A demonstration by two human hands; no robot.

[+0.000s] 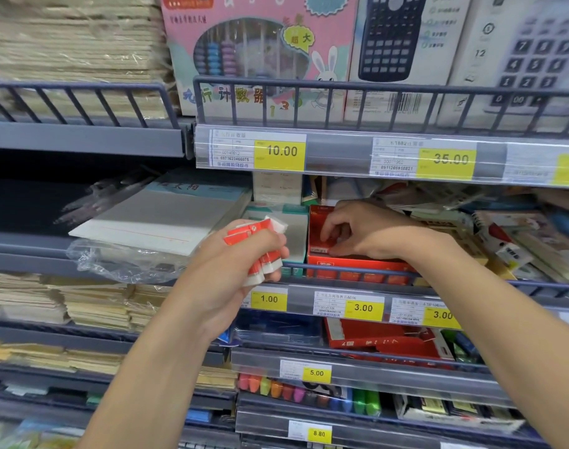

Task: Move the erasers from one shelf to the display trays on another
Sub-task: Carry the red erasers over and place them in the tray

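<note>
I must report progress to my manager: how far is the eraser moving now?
Midway, collecting. Done: the left hand already grips a bunch of red-and-white erasers. In hand: the right hand reaches into the red box on the shelf. Left: carrying them over; no eraser seen placed in a display tray yet.

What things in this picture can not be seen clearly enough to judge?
- Head view: how many erasers the left hand grips; its fingers cover them.
- What the right hand fingertips touch inside the red box; the hand hides it.
- Small print on the price labels: blurred.
- Rightmost price: cut by the edge.
</note>
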